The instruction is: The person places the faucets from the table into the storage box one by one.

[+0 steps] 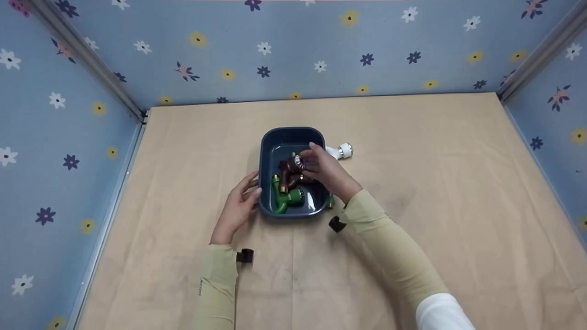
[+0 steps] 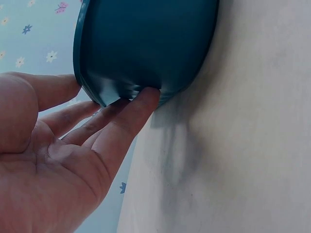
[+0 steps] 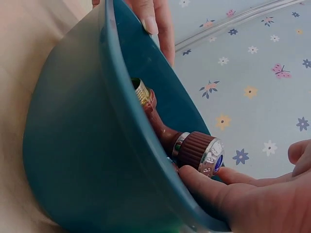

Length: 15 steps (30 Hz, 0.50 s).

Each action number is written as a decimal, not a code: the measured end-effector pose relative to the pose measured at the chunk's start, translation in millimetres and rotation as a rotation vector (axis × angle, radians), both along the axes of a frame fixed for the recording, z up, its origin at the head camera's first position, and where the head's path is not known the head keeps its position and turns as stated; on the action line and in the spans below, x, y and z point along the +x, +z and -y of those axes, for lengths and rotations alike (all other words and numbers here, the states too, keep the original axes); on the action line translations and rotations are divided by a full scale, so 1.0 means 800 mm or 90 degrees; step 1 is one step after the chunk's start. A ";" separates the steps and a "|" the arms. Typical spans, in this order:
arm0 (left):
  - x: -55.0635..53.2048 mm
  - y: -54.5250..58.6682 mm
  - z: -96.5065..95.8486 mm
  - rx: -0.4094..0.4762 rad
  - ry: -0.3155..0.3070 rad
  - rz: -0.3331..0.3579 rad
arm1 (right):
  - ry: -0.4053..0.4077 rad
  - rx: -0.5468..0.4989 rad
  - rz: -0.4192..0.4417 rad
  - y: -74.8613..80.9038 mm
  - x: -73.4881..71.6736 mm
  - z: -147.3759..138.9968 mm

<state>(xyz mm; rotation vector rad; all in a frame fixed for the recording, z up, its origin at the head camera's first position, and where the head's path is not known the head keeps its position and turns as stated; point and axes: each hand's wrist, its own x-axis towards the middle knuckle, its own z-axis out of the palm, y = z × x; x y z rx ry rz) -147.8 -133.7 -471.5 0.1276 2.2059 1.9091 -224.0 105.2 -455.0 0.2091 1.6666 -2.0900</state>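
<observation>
Plainly, the brown tap (image 1: 285, 178) lay roughly lengthwise in the tub (image 1: 292, 136), knob (image 3: 194, 150) toward the nearer, loose-fingered right hand (image 1: 331, 172), the straight-fingered left hand (image 1: 236, 205) touching the tub's side.

One left hand (image 1: 237, 206), one right hand (image 1: 329, 168). One dark blue bin (image 1: 293, 215) and one counter (image 1: 440, 178). Inside the bin, two brown taps (image 1: 285, 177) and one green tap (image 1: 296, 196); outside it, one white tap (image 1: 345, 150) and one partly hidden green piece (image 1: 330, 201). Two black clips (image 1: 337, 224).

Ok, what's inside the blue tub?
A green tap and brown taps lie in the tub. The right hand hides part of its right side; whatever sits beneath can't be seen.
</observation>
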 end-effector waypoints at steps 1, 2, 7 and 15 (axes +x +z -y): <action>0.000 0.000 0.000 0.002 0.001 0.001 | -0.001 -0.004 0.001 0.000 0.001 -0.001; 0.000 0.000 -0.001 0.003 0.001 0.002 | -0.003 -0.007 0.002 0.001 0.002 -0.001; 0.000 -0.001 -0.001 0.010 0.002 0.005 | -0.006 -0.006 0.000 0.003 0.004 -0.005; 0.000 -0.002 0.001 0.009 0.007 0.005 | -0.006 -0.018 -0.002 0.005 0.008 -0.008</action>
